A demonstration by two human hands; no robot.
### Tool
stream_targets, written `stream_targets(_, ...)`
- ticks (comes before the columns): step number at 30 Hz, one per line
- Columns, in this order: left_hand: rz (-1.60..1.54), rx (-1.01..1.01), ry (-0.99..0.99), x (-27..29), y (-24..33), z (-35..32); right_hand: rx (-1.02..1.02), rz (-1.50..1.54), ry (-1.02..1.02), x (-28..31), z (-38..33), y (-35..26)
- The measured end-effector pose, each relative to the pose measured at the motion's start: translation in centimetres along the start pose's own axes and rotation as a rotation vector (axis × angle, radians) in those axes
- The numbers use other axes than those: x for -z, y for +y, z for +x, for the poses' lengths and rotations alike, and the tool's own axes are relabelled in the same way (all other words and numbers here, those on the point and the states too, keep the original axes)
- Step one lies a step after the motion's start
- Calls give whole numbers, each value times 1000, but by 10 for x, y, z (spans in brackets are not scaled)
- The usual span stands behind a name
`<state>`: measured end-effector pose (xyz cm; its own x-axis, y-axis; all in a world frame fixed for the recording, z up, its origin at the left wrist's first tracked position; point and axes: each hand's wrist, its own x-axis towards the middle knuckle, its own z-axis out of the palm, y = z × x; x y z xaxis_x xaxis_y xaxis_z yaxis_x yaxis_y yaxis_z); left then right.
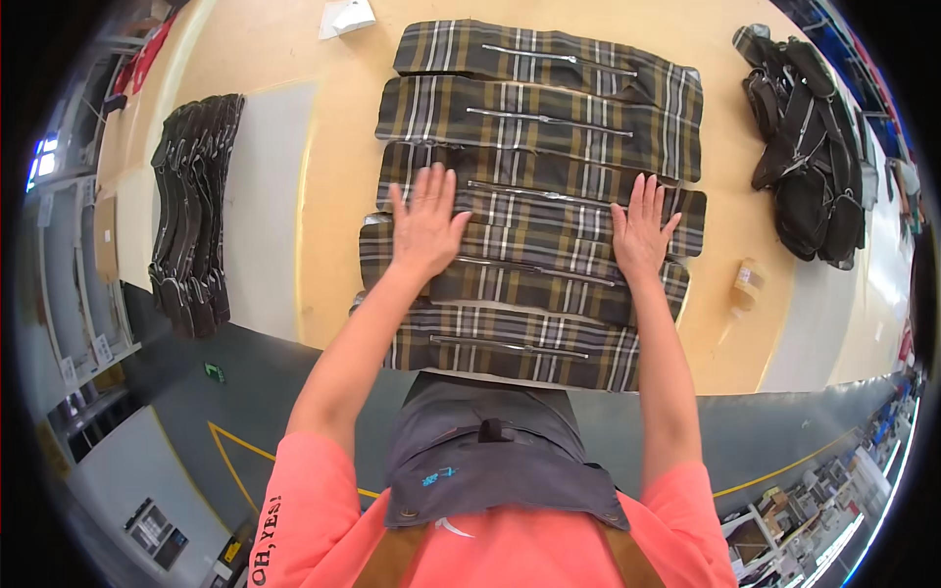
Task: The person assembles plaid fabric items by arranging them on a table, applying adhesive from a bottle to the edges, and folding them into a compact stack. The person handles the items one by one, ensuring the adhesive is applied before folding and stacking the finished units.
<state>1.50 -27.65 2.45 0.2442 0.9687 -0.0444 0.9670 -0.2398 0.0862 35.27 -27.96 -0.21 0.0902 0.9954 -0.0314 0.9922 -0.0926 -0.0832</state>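
Both hands laid flat on a row of plaid fabric panels (534, 211), overlapped like shingles from near edge to far edge of the tan counter (333, 196). Left hand (426, 223) pressed palm down on left part of the middle panels, fingers (431, 186) spread wide and straight, gripping nothing. Right hand (642, 230) likewise flat on right part of the same panels, fingers (647, 194) splayed open, nothing grasped. Each panel dark green-brown plaid with a silver zipper (549, 120) running lengthwise (five panels counted). Stack of dark curved pieces (191, 211) lying far left on a grey mat (265, 196), well apart from the hands. Heap of black strapped parts (809, 157) at far right of counter. Small roll of tape (747, 282) just right of the panels. White paper scrap (345, 17) at far edge.
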Motion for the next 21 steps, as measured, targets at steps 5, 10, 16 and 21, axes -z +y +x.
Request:
stream_targets(5,-4,119,-35,29,1,16,21,29,-41,28,17,-11)
stream_targets(10,-54,-34,203,37,29,106,196,9,140,48,100,-39)
stream_targets(16,3,234,-60,-4,-16,117,59,113,-117,17,106,-1)
stream_targets(21,-94,115,197,27,11,193,158,190,69,64,172,-46)
